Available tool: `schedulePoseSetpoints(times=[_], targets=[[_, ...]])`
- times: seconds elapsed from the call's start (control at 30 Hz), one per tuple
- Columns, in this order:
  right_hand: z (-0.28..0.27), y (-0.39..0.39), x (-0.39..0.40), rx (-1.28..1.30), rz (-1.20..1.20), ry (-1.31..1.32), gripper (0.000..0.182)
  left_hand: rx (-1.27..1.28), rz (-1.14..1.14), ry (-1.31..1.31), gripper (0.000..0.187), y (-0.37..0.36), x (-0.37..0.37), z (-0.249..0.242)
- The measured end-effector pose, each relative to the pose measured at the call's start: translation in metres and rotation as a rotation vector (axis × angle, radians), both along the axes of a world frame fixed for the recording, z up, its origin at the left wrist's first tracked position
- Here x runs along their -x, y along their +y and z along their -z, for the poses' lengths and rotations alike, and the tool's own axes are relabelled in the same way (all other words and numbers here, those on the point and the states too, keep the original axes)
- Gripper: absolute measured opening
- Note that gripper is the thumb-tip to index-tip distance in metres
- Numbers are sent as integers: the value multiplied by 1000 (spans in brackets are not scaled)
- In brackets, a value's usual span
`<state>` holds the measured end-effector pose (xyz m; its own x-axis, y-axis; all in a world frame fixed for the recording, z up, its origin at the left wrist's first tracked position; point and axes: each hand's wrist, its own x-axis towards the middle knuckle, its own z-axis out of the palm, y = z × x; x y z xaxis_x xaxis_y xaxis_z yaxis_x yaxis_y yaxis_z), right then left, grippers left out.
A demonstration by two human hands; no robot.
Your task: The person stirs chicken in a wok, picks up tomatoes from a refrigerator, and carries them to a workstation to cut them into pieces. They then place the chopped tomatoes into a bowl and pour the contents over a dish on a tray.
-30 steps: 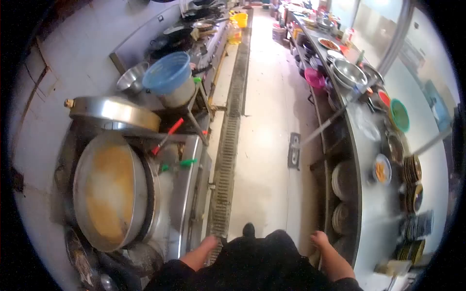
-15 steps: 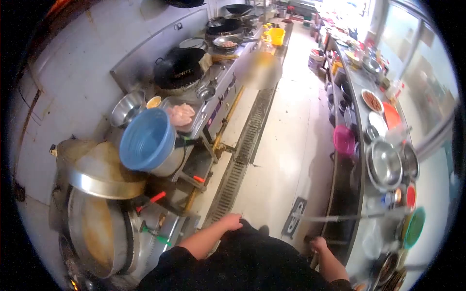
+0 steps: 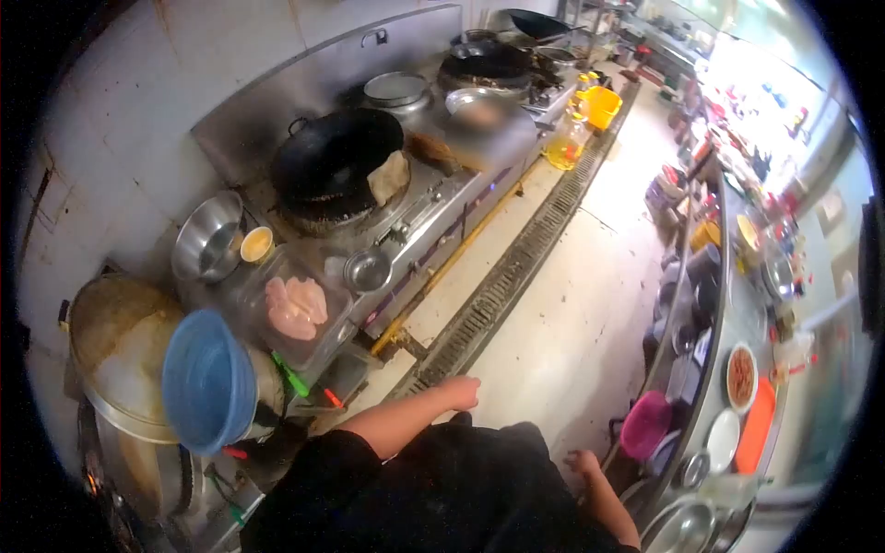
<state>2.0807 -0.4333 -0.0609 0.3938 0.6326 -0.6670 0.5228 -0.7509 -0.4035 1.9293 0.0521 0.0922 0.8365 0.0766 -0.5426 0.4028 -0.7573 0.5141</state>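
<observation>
i am holding my left hand out in front of my body, its fingers pressing together in a loose fist. my right hand is hanging lower on the other side and looking blurred; its fingers are bending a little, but i cannot tell how far they are spreading. on my left, a blue basin is sitting on a pale bucket and hiding part of a big round lid. beyond it, a clear tray is holding raw meat, with a steel bowl tilting nearby and a black wok resting on the stove. on my right, a counter is carrying a plate of brown food and an orange tray; its edge is standing between my right hand and those dishes. the drain grate is running along the floor, ahead of and below my left hand. a pink basin is sitting beside the counter's edge, near my right hand, apart from it and to its right.
</observation>
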Motion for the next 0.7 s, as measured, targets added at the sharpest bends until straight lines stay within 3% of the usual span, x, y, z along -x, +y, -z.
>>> schedulePoseSetpoints(times=[0.03,0.07,0.1,0.17,0.33,0.37,0.4,0.43,0.47,0.5,0.57,0.7], targets=[[93,-60,-32,-213,224,171,35,-33,-12,-71,35,16,-26,-5],[137,-90,-57,-433,421,358,33,-5,-56,-78,36,32,-52,-8],[137,-84,-90,-419,385,375,33,-3,-96,-67,36,45,-72,-5],[124,-69,-147,12,708,367,31,7,-377,-156,36,74,-113,-8],[114,53,-395,9,464,411,26,65,-793,44,37,137,-169,-14],[147,95,-450,-73,1077,850,26,91,-868,-66,36,140,-165,16],[56,182,-475,31,443,142,12,123,-938,-174,34,142,-163,45],[6,253,-504,-107,893,386,12,133,-990,-120,32,148,-171,32],[-17,306,-535,-173,473,154,12,143,-1047,-67,30,152,-181,8],[-82,374,-542,-184,436,49,17,145,-1049,-65,30,157,-194,-10],[-74,459,-598,-270,301,-7,26,198,-1220,10,28,176,-217,-28],[-155,629,-632,-381,156,-67,37,341,-1214,81,33,221,-228,51]])
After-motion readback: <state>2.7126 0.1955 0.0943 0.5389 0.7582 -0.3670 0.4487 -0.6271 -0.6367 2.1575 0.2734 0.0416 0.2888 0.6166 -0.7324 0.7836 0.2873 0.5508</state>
